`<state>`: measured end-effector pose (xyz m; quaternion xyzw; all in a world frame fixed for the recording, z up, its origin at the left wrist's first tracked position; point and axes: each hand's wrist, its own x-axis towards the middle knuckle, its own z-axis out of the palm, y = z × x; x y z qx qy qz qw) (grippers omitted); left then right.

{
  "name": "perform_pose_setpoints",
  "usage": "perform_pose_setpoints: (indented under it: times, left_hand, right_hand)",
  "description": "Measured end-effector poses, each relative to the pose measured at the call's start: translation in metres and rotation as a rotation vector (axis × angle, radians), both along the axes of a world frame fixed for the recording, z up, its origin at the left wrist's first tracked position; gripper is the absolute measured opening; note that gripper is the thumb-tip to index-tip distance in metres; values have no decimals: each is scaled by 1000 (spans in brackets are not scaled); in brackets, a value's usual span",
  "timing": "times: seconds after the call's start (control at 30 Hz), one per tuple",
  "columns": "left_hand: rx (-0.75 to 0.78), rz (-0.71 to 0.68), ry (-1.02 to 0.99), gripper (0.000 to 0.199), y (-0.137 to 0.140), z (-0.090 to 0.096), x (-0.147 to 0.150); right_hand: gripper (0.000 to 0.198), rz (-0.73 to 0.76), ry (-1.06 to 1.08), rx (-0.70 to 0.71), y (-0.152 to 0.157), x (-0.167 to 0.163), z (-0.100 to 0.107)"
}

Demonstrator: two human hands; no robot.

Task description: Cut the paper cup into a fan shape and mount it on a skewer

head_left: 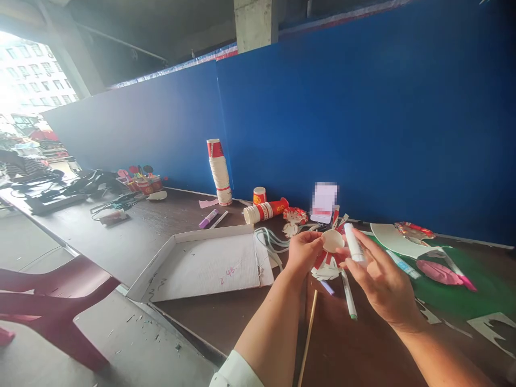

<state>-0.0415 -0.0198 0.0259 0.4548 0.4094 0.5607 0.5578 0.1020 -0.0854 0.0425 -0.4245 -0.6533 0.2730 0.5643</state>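
My left hand [303, 251] pinches the edge of a cut paper cup [333, 242]. Its round pale base faces me, and red and white strips fan out around it. In my right hand [379, 274] is a white glue stick [355, 244], held tilted between thumb and fingers close to the cup's right side. Some right fingertips reach the cup's rim; whether they press on it I cannot tell. Below the cup a white marker with a green end [349, 296] and a purple pen [327, 287] lie on the dark table.
An open white cardboard box lid [205, 269] lies left of my arms. Behind stand a tall stack of paper cups [220, 174] and a toppled stack [266, 211]. A wooden stick [308, 336] lies in front. Pink paper [438, 272] and paper scraps sit right. A blue partition [363, 118] rises behind.
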Motion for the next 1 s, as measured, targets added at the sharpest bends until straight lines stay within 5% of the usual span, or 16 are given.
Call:
perform_pose_setpoints:
  times: [0.23, 0.4, 1.0]
  left_hand:
    - [-22, -16, -12, 19, -3, 5, 0]
    - [12, -19, 13, 18, -3, 7, -1]
    - [59, -78, 83, 21, -4, 5, 1]
  right_hand:
    - [42, -111, 116, 143, 0, 4, 7]
    - [39, -246, -10, 141, 1, 2, 9]
    - [28, -190, -258, 233, 12, 2, -6]
